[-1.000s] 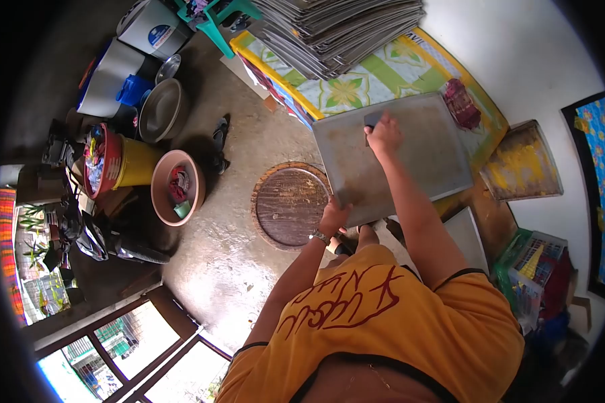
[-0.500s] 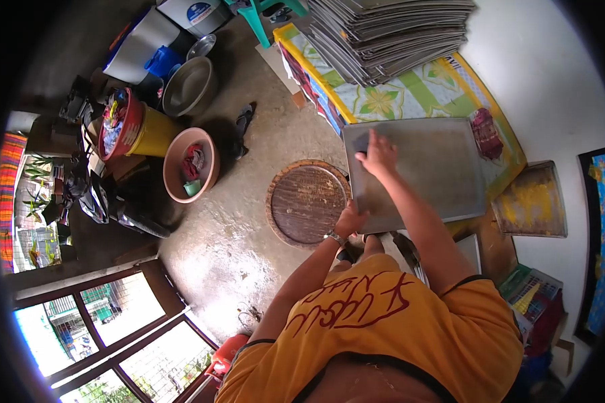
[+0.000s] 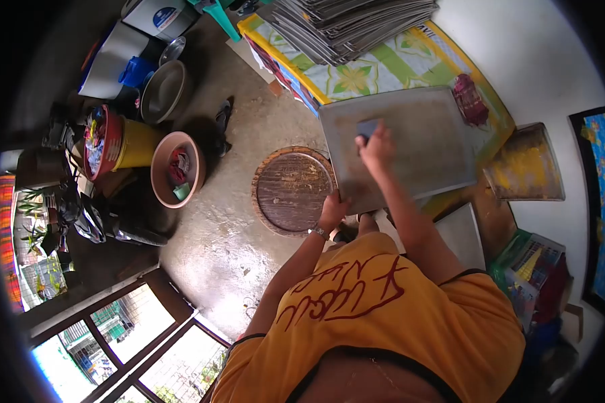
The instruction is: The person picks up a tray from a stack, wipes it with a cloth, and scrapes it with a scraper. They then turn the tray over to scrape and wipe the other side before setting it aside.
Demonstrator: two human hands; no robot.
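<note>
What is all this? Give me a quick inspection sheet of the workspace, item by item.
Surface: bare concrete floor, stained, with a round cover set in it.
Job's things: large grey metal tray, tilted; a dark pad lies against it.
Hands: left hand grips the tray's near edge; right hand presses the pad on the tray.
Clutter: stack of trays on a floral mat; pink basin; yellow bucket; metal bowl; yellow-stained tray by the wall.
Cables: nothing seen.
Surroundings: white wall, window, sandals.
</note>
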